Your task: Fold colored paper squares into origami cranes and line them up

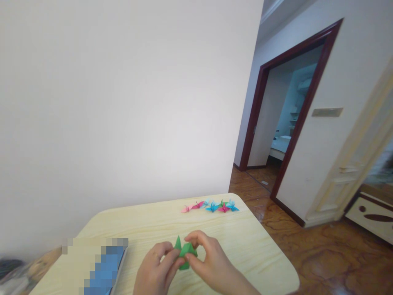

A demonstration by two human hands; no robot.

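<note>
Both my hands pinch a small green folded paper piece [185, 250] just above the pale wooden table [251, 246]. My left hand [155, 268] grips its left side with curled fingers. My right hand [208, 260] pinches its right side and top between thumb and fingers. One green point sticks up between the hands. A row of several small folded paper cranes [211, 205], pink and blue, lies near the table's far edge.
A blurred blue flat object [104, 268] lies on the table to the left of my hands. A white wall stands behind the table. To the right are a glossy brown floor [322, 254], a dark-framed doorway [285, 119] and a cream door.
</note>
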